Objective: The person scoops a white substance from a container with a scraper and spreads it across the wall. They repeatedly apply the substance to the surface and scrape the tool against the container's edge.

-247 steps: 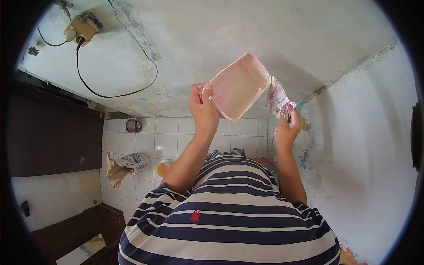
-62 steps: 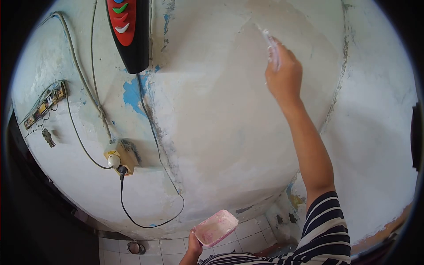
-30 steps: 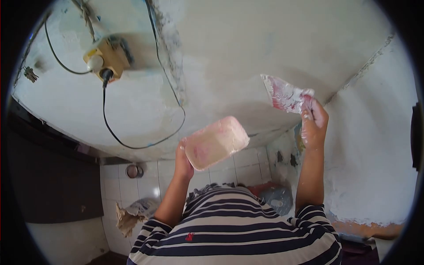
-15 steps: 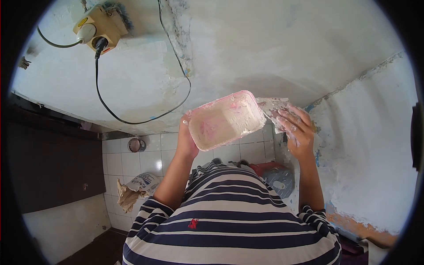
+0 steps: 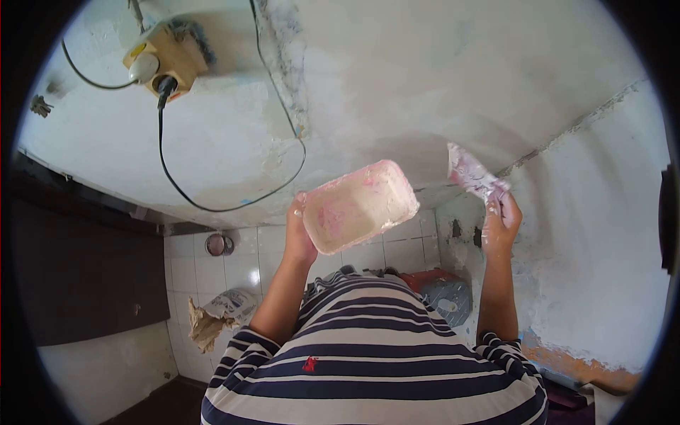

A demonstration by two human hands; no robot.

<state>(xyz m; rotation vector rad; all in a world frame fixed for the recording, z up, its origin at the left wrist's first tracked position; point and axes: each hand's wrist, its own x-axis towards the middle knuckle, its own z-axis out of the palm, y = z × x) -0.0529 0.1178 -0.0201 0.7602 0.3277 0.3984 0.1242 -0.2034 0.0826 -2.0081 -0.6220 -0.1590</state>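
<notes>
My left hand grips the left end of a pink rectangular tub, smeared inside with pale paste and tilted so that its inside shows. My right hand is closed round the lower end of a flat scraper coated with whitish paste. The scraper points up and left, apart from the tub and in front of the wall. Paste marks the right fingers and wrist.
A socket block with two plugs hangs on the wall, its black cable looping down. On the tiled floor are a round tin, a torn bag and a grey container.
My right hand has moved away from the tub's right edge, and the scraper has turned to point up and left. The tub sits slightly lower in view.
</notes>
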